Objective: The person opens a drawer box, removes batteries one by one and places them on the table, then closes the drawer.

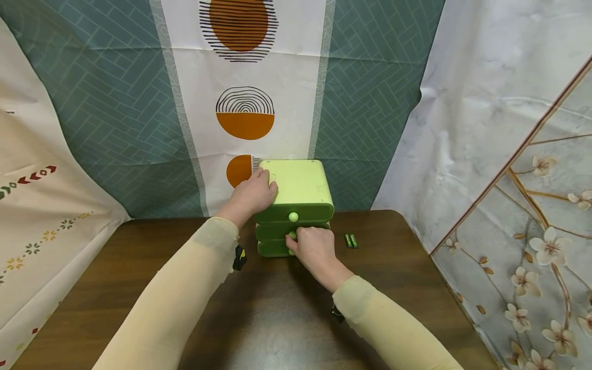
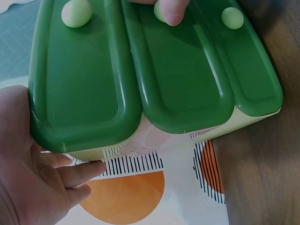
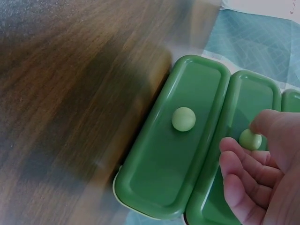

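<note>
A small green three-drawer cabinet has a pale lime top, dark green fronts and round knobs. My left hand rests over its upper left edge; in the left wrist view the fingers of that hand lie fairly straight along the cabinet's side. The thumb and index finger of my right hand pinch the middle drawer's knob, and its other fingers curl loosely below. The top knob and the bottom knob are untouched. What the drawers contain is hidden.
Two green batteries lie side by side on the brown wooden table, right of the cabinet. Behind the cabinet hangs a patterned cloth. A floral cloth borders the right side and a cream one the left.
</note>
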`<state>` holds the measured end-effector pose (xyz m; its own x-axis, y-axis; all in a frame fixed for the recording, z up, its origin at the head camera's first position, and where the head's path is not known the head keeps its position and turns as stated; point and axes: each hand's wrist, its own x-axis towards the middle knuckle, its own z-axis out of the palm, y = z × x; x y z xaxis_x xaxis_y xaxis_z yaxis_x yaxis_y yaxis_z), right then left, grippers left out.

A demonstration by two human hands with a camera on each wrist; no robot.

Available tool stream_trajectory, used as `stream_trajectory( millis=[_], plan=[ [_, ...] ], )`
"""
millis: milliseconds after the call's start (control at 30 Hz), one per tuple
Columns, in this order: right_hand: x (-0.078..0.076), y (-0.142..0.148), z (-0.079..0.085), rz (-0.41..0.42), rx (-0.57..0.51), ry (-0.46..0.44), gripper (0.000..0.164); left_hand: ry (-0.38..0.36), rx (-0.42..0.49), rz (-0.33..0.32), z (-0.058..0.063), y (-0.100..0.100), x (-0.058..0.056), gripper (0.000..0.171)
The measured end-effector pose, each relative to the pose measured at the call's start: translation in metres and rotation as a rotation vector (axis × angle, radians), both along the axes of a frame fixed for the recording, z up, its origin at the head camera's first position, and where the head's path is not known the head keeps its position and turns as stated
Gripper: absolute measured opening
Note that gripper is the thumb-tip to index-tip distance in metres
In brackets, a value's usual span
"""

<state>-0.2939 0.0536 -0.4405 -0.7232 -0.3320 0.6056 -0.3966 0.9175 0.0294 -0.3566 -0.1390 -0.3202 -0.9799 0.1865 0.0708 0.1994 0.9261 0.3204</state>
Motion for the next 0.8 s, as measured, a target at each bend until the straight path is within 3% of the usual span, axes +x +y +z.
stream_trajectory(
  millis=[800],
  plan=[
    [-0.0033, -0.0019, -0.0025, -0.022, 0.033, -0.016, 0.071, 0.010, -0.007, 0.007, -0.0018, 0.0011, -0.0003, 0.068]
  ],
)
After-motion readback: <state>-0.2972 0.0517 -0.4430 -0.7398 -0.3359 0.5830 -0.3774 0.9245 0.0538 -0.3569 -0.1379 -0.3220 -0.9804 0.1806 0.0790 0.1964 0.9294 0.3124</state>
